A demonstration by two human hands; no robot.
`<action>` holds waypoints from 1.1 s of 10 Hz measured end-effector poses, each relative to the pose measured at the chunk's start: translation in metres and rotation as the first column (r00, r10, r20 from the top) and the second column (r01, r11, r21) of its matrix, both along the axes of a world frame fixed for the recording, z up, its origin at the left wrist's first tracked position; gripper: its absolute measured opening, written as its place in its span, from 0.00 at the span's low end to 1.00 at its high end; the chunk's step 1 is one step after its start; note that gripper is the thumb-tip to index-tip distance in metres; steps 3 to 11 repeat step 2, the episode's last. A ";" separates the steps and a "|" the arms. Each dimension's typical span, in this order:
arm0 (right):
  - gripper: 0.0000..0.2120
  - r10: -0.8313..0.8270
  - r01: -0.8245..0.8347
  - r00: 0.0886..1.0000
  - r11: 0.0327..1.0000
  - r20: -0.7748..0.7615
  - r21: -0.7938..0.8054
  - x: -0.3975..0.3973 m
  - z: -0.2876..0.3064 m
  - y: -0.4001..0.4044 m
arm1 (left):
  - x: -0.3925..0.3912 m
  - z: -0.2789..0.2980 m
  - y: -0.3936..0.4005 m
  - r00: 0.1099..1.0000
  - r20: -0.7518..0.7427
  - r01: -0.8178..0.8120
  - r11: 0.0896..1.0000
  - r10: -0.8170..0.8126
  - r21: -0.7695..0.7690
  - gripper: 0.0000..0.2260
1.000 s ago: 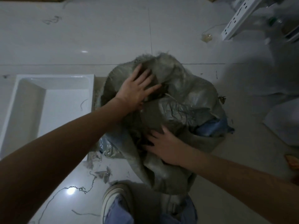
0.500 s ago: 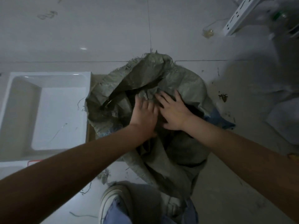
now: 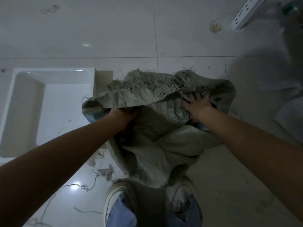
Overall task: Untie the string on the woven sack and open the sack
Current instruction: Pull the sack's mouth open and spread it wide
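The grey-green woven sack (image 3: 164, 145) stands on the floor in front of my feet, its mouth pulled wide. Its frayed rim (image 3: 147, 89) is folded toward the far side. No string shows on the sack itself; loose string pieces (image 3: 78, 185) lie on the tiles at lower left. My left hand (image 3: 123, 115) is tucked under the rim on the left, fingers hidden by the fabric, seemingly gripping it. My right hand (image 3: 198, 105) lies on the fabric inside the right side, fingers spread with the tips under the frayed edge. A bit of blue lining (image 3: 91, 118) shows.
A white rectangular basin (image 3: 54, 74) lies on the floor to the left, touching the sack. My shoes (image 3: 114, 195) are just below the sack. A white perforated metal rail (image 3: 244, 13) is at top right, a pale bag (image 3: 288, 122) at right, woven scraps (image 3: 105, 172) nearby.
Both hands moved apart from the sack's middle to its left and right sides. The rim has been spread wide and folded back, and the mouth now gapes.
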State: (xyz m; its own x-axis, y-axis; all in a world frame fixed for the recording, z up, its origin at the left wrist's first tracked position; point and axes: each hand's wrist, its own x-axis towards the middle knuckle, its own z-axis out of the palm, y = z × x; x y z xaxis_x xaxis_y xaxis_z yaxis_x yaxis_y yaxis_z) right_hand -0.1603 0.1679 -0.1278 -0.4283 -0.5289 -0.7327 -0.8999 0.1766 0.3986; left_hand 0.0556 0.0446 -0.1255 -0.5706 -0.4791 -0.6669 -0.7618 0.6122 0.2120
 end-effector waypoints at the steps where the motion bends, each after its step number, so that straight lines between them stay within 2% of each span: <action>1: 0.41 0.014 0.004 0.992 0.990 0.128 -0.138 0.006 0.020 0.002 | -0.011 0.024 0.004 0.943 0.144 0.309 0.950 -0.301 -0.039 0.38; 2: 0.35 -0.032 0.120 0.917 0.973 0.398 -0.199 0.024 0.045 -0.004 | -0.032 0.054 0.011 0.989 0.065 0.129 0.987 -0.136 0.101 0.30; 11: 0.35 -0.032 0.120 0.917 0.973 0.398 -0.199 0.024 0.045 -0.004 | -0.032 0.054 0.011 0.989 0.065 0.129 0.987 -0.136 0.101 0.30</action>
